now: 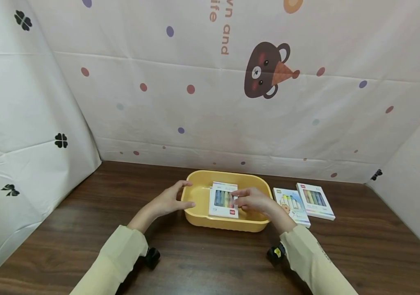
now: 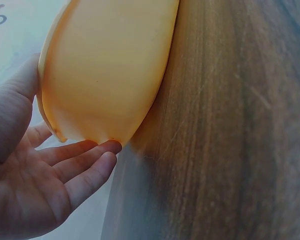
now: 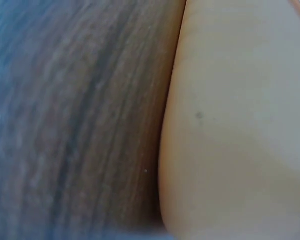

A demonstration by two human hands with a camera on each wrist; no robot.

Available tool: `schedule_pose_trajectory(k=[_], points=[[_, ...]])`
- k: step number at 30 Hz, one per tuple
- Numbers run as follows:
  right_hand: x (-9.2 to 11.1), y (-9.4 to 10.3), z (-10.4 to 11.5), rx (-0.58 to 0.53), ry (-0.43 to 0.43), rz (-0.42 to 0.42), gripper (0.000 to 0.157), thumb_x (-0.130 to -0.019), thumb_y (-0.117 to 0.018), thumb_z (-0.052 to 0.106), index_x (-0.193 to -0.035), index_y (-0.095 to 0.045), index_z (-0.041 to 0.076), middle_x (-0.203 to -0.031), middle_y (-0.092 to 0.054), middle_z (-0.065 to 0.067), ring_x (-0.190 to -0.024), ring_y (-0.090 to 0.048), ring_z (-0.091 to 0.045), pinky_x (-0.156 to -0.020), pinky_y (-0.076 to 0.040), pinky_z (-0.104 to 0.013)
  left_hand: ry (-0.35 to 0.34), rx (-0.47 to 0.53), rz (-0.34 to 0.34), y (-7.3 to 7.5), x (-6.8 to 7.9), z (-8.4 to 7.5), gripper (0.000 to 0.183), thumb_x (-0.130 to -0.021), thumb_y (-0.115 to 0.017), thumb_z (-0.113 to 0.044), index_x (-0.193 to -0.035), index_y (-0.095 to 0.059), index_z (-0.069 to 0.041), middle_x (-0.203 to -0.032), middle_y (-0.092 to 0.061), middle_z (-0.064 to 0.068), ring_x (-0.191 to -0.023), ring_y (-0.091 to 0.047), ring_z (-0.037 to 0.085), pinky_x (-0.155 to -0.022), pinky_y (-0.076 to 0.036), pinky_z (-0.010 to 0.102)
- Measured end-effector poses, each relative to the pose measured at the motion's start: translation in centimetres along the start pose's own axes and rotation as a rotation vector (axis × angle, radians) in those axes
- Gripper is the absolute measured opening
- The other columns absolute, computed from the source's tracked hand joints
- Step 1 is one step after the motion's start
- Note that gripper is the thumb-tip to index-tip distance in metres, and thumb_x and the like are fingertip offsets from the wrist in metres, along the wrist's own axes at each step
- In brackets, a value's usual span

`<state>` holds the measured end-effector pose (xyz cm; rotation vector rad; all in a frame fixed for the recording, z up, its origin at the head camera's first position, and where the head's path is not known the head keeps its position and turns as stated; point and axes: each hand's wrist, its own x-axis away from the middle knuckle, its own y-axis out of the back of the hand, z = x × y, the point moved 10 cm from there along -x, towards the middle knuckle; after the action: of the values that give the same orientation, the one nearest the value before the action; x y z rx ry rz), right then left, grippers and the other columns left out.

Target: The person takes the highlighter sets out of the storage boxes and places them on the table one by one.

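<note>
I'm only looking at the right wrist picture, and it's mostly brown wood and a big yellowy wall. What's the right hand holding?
Observer: In the head view, the right hand holds a white box by its right edge.
Operator: Ooh! And where's the other hand?
Observer: The left hand grips the left end of the yellow tub.
Operator: Are there any more boxes?
Observer: Yes, a blue-and-white box and a second white box lie on the table, to the right of the yellow tub.
</note>
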<state>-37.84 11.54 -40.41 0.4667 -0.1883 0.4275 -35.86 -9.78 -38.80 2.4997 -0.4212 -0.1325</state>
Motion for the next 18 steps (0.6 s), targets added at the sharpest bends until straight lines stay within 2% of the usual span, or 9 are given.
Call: schedule_pose_trajectory(k=[4,8,18], points=[[-0.03,0.10,-0.22,-0.020,-0.019,-0.011,0.044,-0.084,-0.061,0.009,-0.124,-0.051,-0.008,-0.106,-0.063,-0.014,-0.074,-0.055,-0.009,-0.066,-0.047,-0.023,0.005,0.001,-0.001,0.00,0.05,0.00,0.065,-0.079,-0.071,-0.027,-0.133,-0.039,-0.010,-0.137,-0.040,0.018,-0.126,-0.037,0.033,-0.098,-0.033,0.050],[0.07,0.22,-0.52,-0.035,-0.057,-0.031,0.043,-0.086,-0.060,0.009,-0.125,-0.050,-0.007,-0.097,-0.065,-0.010,-0.070,-0.056,-0.010,-0.064,-0.050,-0.024,0.010,0.000,-0.001,0.00,0.10,-0.06,0.066,-0.078,-0.072,-0.028,-0.133,-0.039,-0.011,-0.137,-0.039,0.018,-0.126,-0.037,0.033,-0.099,-0.032,0.051],[0.16,0.67,-0.58,-0.011,-0.074,-0.084,0.046,-0.084,-0.064,0.011,-0.125,-0.051,-0.005,-0.107,-0.061,-0.014,-0.069,-0.054,-0.013,-0.065,-0.050,-0.026,0.000,0.003,-0.003,0.04,0.12,-0.24,0.066,-0.078,-0.072,-0.027,-0.132,-0.039,-0.010,-0.137,-0.040,0.018,-0.125,-0.037,0.033,-0.099,-0.033,0.050]])
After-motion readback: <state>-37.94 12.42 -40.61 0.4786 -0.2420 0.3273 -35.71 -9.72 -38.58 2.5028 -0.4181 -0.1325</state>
